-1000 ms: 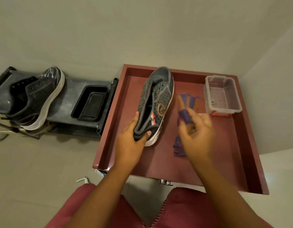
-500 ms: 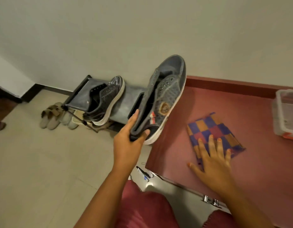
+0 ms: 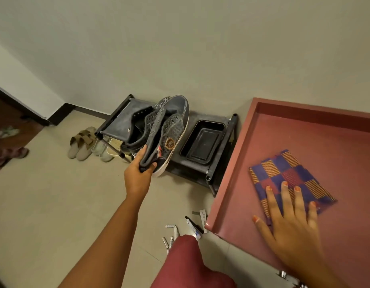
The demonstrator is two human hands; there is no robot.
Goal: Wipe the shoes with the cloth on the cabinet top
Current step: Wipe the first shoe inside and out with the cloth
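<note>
2 hands: left hand (image 3: 138, 175) grips shoe (image 3: 169, 132), right hand (image 3: 292, 225) presses cloth (image 3: 284, 175).

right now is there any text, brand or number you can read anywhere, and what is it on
None can be read.
Badge on the shoe in the left hand: an emblem, any lettering too small.
Tubes and markers on the floor: printing too blurred.
Checked cloth under the right hand: no text.
</note>
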